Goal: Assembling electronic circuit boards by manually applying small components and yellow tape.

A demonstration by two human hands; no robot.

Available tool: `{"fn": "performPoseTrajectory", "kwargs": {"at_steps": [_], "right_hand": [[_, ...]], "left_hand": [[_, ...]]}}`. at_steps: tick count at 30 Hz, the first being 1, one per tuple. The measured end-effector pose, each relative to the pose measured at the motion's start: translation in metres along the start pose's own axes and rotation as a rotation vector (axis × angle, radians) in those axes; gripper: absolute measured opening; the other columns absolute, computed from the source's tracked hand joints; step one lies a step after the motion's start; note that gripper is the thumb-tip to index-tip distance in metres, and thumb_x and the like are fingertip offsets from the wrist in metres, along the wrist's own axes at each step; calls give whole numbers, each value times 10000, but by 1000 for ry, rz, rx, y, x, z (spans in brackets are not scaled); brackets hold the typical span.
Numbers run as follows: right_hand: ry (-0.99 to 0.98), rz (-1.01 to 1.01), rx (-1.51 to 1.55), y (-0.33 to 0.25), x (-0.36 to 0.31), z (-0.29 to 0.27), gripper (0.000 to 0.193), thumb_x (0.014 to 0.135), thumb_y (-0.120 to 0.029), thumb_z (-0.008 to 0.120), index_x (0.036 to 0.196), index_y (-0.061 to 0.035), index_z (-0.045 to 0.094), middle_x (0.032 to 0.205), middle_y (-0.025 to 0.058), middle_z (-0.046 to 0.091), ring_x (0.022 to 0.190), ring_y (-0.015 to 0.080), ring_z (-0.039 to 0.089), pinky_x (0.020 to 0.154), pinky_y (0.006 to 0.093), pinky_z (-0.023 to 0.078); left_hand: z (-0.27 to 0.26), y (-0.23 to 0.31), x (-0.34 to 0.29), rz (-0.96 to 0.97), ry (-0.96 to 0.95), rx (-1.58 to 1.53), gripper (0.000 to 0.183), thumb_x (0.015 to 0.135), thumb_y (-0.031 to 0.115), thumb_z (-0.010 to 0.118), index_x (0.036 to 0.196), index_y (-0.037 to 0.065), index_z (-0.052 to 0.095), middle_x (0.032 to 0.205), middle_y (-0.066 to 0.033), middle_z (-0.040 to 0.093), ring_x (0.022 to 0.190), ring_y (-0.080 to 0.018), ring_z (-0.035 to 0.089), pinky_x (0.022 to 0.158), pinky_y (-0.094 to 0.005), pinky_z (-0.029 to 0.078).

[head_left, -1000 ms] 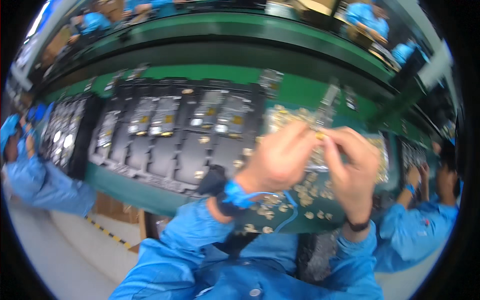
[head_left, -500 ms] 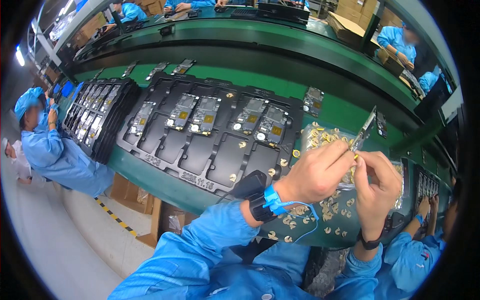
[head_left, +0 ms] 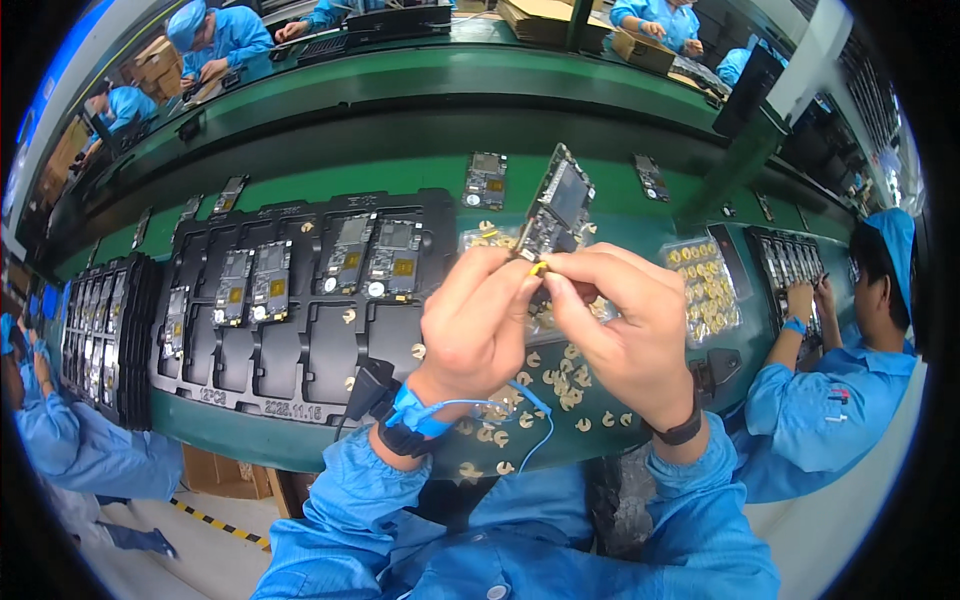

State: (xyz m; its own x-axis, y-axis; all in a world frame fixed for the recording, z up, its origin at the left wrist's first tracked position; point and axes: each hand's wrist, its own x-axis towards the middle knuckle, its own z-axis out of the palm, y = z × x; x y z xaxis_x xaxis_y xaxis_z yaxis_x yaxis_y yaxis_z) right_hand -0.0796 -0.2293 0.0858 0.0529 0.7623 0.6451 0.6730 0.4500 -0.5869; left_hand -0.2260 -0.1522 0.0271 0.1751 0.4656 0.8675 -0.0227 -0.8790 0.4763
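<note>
In front of me, my left hand (head_left: 475, 320) pinches a dark circuit board (head_left: 567, 195) near its lower end, the board tilted up away from me. My right hand (head_left: 630, 320) is closed at that same end, thumb and forefinger on a small yellow piece (head_left: 540, 268) that touches the board's edge. Fingers cover most of the yellow piece, so its full shape is hidden. Beneath and behind the hands lies a clear bag (head_left: 480, 238) of small cream and yellow parts, partly covered. Loose cream C-shaped pieces (head_left: 568, 385) are scattered on the green bench nearer me.
A black moulded tray (head_left: 270, 375) with several circuit boards stands to the left, beside stacked trays (head_left: 105, 340). Another board (head_left: 486, 180) lies behind the bag. On the right are a clear pack of round yellow parts (head_left: 700, 285) and a co-worker (head_left: 840, 380).
My view has swung to the right, so the tray and bench appear further left. The board now shows more of its face; both hands stay together at its lower end.
</note>
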Motion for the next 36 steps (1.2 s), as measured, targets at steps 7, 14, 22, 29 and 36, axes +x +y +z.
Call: {"fn": "performPoseTrajectory", "kwargs": {"at_steps": [7,14,22,29,36], "right_hand": [[-13,-37,1,4,-1,-4,156,895,-8,761,1045,36,758,843,130,720,650,212,673,581,319,518],[42,2,18,5,-6,1,95,884,-4,756,973,26,744,814,113,702,624,192,655,570,313,514],[151,3,24,1,-8,9,140,870,18,768,1006,23,735,831,113,704,653,187,684,585,319,533],[188,-92,-8,4,-11,17,168,855,45,771,1015,34,723,908,156,736,737,273,728,626,335,569],[204,-179,-54,5,-10,18,172,836,59,774,994,35,711,894,165,728,749,291,729,622,349,572]], "left_hand": [[1,0,0,72,-27,79,179,856,-87,756,1030,-88,712,921,-188,648,746,-323,668,629,-380,549],[5,0,-6,139,-36,149,164,876,-86,739,1039,-88,715,956,-200,674,776,-326,687,662,-370,560],[3,2,-7,50,1,161,131,935,-77,701,1065,-79,718,985,-212,695,819,-324,691,703,-363,560],[3,4,-7,104,27,223,153,920,-93,716,1072,-84,718,989,-221,679,829,-342,690,715,-375,568],[4,6,-8,110,53,237,165,914,-91,731,1079,-82,723,993,-216,678,835,-338,694,721,-374,574]]}}
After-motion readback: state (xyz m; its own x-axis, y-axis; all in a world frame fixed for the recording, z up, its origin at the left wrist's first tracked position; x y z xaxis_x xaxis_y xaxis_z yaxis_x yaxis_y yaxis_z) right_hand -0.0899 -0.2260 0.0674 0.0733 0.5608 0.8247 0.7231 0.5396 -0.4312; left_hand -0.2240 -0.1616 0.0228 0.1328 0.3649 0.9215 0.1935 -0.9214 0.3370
